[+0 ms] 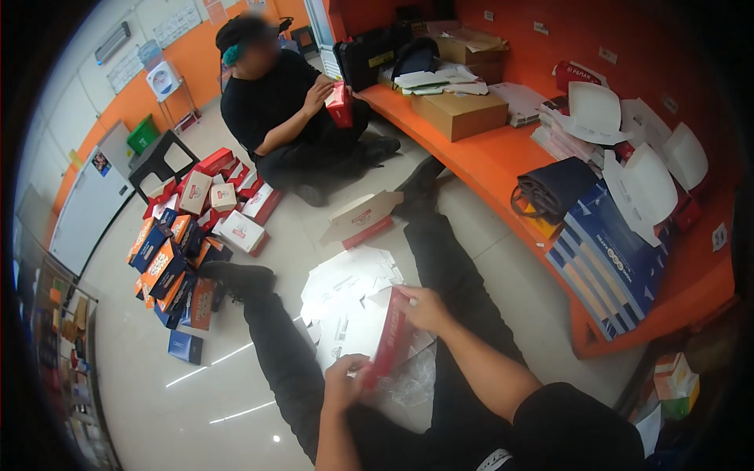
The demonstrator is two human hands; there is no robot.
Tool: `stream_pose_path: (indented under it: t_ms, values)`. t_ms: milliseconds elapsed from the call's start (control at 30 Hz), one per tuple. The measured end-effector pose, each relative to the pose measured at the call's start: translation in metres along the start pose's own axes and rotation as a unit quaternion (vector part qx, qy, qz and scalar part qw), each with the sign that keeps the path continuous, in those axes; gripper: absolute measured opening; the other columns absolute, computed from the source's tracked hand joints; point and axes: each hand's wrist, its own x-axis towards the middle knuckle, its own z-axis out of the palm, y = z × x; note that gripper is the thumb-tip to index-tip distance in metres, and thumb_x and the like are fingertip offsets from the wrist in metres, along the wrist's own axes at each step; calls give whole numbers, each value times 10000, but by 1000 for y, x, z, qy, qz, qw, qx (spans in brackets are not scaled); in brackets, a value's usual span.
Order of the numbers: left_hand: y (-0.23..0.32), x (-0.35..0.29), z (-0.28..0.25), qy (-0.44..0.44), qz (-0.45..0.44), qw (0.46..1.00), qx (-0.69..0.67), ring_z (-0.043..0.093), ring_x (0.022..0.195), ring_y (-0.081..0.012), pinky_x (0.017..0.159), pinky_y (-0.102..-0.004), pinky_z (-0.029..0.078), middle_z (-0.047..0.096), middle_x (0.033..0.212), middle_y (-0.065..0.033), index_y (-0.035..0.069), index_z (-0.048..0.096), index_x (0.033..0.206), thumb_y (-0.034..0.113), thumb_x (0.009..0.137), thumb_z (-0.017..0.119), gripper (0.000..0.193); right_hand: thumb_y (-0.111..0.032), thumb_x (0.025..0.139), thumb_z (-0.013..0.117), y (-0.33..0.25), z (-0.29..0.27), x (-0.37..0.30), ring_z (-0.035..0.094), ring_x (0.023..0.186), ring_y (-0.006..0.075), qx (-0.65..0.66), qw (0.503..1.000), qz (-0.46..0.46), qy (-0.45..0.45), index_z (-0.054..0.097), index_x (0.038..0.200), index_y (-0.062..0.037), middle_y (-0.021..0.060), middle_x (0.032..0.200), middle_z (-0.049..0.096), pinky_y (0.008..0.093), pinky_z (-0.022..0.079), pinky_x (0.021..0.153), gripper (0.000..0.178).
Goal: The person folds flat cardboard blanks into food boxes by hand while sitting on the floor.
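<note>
Between my outstretched legs I hold a red and white cardboard box blank point(386, 339), with its red panel standing up along one side. My left hand point(345, 381) grips the near end of that panel, fingers closed. My right hand point(424, 308) pinches the far end. Flat white box blanks point(345, 279) lie spread on the floor just beyond and under it. A crumpled clear plastic bag point(410, 382) sits beside the blank, near my right thigh. Farther off, by my right foot, stands a partly folded red and white box point(367, 228) with its lid panel raised.
At left lies a heap of red and white boxes point(242, 232) and blue and orange boxes point(163, 265). A co-worker point(275, 110) sits opposite, handling a red box point(339, 106). An orange bench point(503, 169) on the right carries cartons, blue flat packs point(609, 255) and loose blanks.
</note>
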Motion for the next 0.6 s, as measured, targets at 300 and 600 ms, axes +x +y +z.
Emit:
stream_pose_path:
  t_ms: [300,600]
  values:
    - [-81,18,35,27,-68,997,-5,689,867,-215,778,-326,539,704,966,-144,-10,680,1114,106,922,657,225,-353,868,704,-34,19,-22,572,1136,236,-294,911,-268,-111,725,1091,-144,40,1026,707,506,240,1110,306]
    - [-61,27,39,-5,-218,957,-192,689,873,-150,586,-244,514,711,1024,-96,27,534,1269,218,1031,569,307,-224,813,739,-32,11,-24,612,1026,241,-254,946,-198,27,712,1018,-124,63,944,701,424,314,1018,229]
